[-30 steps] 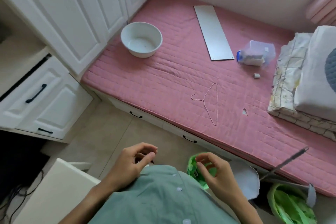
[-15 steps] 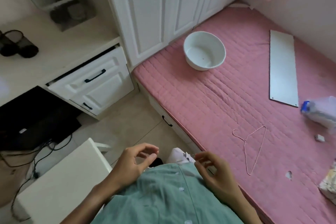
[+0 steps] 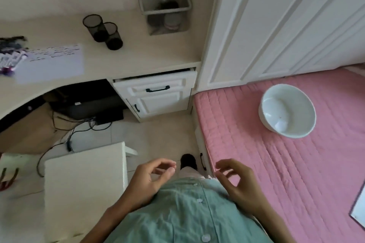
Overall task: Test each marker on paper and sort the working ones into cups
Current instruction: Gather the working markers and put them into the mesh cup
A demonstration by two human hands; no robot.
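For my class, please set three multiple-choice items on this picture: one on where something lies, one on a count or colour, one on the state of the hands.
1. Where does the white bowl sit?
A. on the desk
B. on the pink mattress
C. on the floor

2. How many black mesh cups stand on the desk?
A. one
B. two
C. four

3. What do the left hand and right hand hold?
A. nothing
B. a marker each
C. the sheet of paper together

Answers: 1 B, the bowl rests on the pink quilted surface. 2 B, two cups stand side by side. 3 A, both hands hang loosely curled by the green shirt, and the paper lies on the desk.
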